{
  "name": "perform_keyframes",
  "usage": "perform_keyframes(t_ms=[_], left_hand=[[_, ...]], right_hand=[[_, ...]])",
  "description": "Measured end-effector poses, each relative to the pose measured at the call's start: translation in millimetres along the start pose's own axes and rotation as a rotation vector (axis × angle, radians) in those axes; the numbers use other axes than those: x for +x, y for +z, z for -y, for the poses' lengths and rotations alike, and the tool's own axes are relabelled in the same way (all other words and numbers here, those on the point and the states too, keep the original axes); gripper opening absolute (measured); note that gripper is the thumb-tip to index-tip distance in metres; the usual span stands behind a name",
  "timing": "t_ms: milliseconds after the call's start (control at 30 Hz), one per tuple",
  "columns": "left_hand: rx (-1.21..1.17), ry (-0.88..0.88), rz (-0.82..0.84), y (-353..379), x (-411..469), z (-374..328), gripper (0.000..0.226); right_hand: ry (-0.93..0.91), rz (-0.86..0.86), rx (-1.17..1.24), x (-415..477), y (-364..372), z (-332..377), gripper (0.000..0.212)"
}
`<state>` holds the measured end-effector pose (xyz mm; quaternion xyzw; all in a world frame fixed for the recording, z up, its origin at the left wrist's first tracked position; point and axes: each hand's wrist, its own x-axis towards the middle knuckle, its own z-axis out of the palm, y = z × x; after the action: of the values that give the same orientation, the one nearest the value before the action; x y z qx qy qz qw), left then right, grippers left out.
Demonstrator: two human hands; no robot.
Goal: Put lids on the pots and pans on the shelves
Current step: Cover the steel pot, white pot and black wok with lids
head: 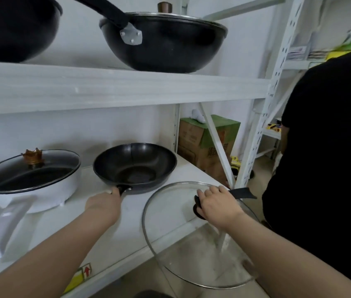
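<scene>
White lower shelf, open black wok, lidded white pan, perhaps electric

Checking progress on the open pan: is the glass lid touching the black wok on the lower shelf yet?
Apart. The head view shows the glass lid, held by its knob in the right hand, with white lower shelf visible between its rim and the black wok.

Bare shelf near the uncovered black wok; white lidded pot left, second person right
</scene>
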<state>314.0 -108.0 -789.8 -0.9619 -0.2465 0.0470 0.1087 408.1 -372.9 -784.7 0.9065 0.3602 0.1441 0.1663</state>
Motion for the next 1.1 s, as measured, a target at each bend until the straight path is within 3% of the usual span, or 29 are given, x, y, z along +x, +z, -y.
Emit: perform_keyframes(t_ms=[267, 500, 867, 1100], left_hand=[[-0.006, 0.092, -0.034, 6, -45, 27, 0.058], [-0.089, 0.049, 0.039, 8, -52, 45, 0.068], [-0.157, 0.116, 0.032, 0, -49, 50, 0.058], [-0.140, 0.183, 0.028, -11, -49, 53, 0.058]], right_hand=[[0.079, -0.103, 0.011, -15, -65, -10, 0.040], [0.130, -0.132, 0.074, 53, -97, 15, 0.035], [0.196, -0.027, 0.240, 175, -92, 65, 0.028], [0.218, -0.013, 0.159, 220, -75, 94, 0.026]])
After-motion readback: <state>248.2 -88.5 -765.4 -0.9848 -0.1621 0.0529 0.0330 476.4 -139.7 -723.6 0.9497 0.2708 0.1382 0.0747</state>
